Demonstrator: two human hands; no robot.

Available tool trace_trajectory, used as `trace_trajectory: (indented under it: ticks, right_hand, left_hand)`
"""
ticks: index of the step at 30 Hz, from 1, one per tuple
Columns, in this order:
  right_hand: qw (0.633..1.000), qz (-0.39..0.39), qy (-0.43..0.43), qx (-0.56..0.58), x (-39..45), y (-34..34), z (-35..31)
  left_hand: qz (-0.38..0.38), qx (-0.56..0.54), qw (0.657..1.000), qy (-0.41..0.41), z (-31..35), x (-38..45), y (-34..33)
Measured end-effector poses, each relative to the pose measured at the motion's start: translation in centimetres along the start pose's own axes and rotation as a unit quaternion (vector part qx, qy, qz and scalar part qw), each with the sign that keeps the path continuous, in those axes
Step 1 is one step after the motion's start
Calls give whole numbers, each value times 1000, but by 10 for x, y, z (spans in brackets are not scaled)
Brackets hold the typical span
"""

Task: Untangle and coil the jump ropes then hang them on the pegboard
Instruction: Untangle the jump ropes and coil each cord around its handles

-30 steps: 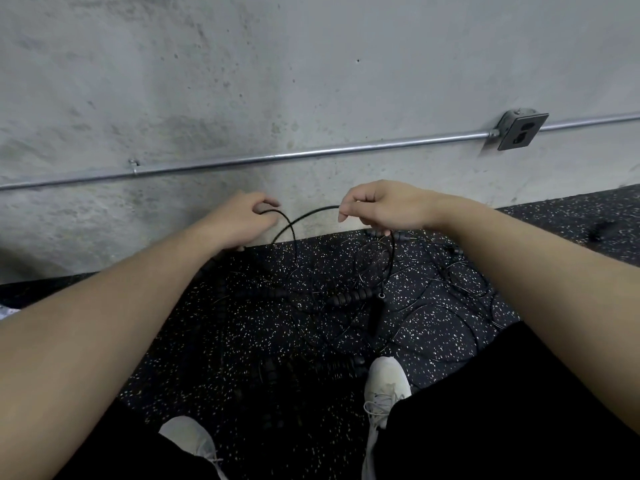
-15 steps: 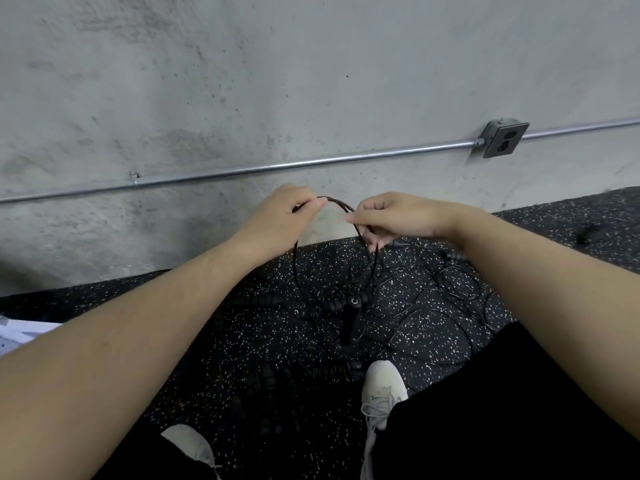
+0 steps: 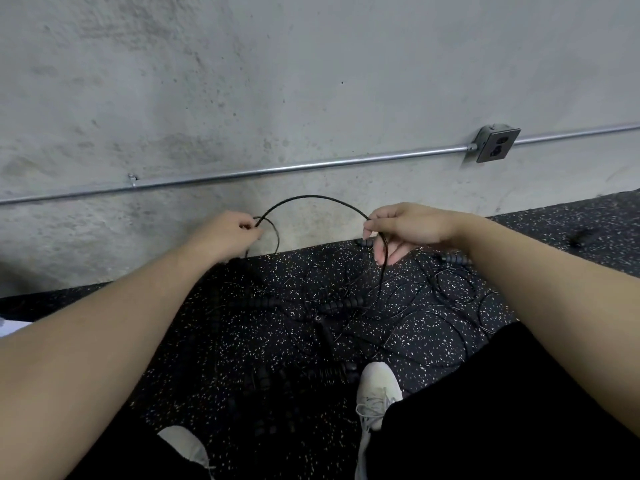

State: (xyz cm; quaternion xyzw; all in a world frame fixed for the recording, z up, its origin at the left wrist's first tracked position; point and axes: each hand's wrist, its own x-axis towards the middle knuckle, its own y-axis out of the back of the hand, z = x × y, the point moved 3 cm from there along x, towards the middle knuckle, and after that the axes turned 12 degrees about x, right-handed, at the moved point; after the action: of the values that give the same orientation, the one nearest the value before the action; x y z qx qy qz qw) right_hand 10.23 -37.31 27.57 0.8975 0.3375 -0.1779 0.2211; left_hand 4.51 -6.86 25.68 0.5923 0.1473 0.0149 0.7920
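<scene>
Your left hand (image 3: pixel 230 235) sits at about ten o'clock from the middle of the view, its fingers curled tight around a thin black jump-rope cord (image 3: pixel 313 199), with a small extra loop of the same cord bulging out just beside the knuckles. Your right hand (image 3: pixel 405 226) is at about two o'clock, thumb and forefinger pinching the cord while the other fingers hang loosely downward. Between the two hands the cord rises in a smooth arch in front of the grey concrete wall (image 3: pixel 311 81), then drops from your right hand toward the floor. At six o'clock from the arch, a tangle of black ropes with ribbed handles (image 3: pixel 341 303) lies on the black speckled rubber floor (image 3: pixel 433 341), spreading toward three o'clock. Your white sneaker (image 3: pixel 377 386) stands touching the near edge of the tangle. A metal conduit pipe (image 3: pixel 277 169) runs along the wall to a grey outlet box (image 3: pixel 497 144) at one o'clock.
</scene>
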Motion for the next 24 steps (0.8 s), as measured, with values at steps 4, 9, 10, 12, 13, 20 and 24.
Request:
trace_trajectory:
  ticks: [4, 9, 10, 12, 13, 20, 24]
  right_hand:
    - [999, 11, 35, -9, -2, -1, -11]
    - [996, -18, 64, -54, -7, -17, -22]
    - [996, -16, 72, -53, -8, -19, -24]
    - [996, -16, 78, -42, -9, -22, -27]
    - [996, -26, 75, -38, -10, -23, -27]
    - [994, -14, 80, -68, -23, -9, -14]
    - [978, -50, -10, -201, -20, 0, 15]
  left_hand:
    - [-2, -6, 998, -70, 35, -9, -8]
    - [47, 19, 985, -165, 82, -24, 5]
    - [43, 29, 979, -196, 92, -28, 4]
    - [40, 26, 968, -245, 105, -32, -2]
    - [36, 15, 966, -256, 107, -31, -6]
    - [96, 15, 962, -255, 101, -27, 4]
    - [152, -21, 970, -189, 77, -15, 13]
